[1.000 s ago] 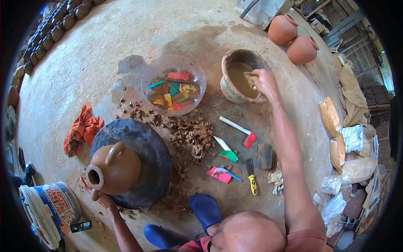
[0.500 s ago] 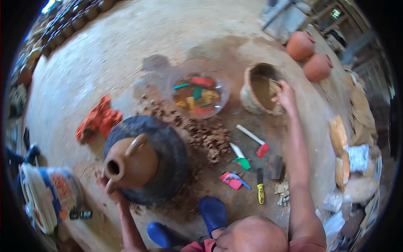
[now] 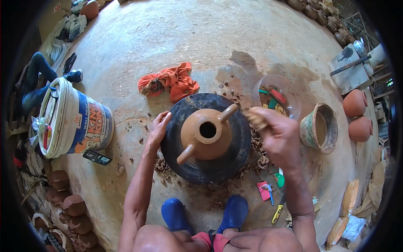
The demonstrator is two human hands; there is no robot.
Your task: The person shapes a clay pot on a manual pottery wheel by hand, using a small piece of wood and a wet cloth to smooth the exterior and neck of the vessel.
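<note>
Head view: the clay jug (image 3: 197,145) stands upright in front of me on a black round wheel (image 3: 205,174), its mouth facing up and its two handles on opposite sides. My left hand (image 3: 159,128) rests at the wheel's left edge, its fingers loosely stretched and not wrapped around anything. My right hand (image 3: 282,136) is raised to the right of the jug, its fingers closed on a tan rag (image 3: 257,120), which is near the far handle, a gap showing between them. Clay scraps (image 3: 262,161) lie around the wheel. Beyond my right hand are a clear basin (image 3: 296,95) holding coloured pieces and a bucket (image 3: 308,131) of muddy water. An orange cloth (image 3: 182,84) lies behind the wheel. A yellow-handled scraper (image 3: 277,214) lies beside my right forearm, and my blue shoes (image 3: 234,213) stand on the near side.
</note>
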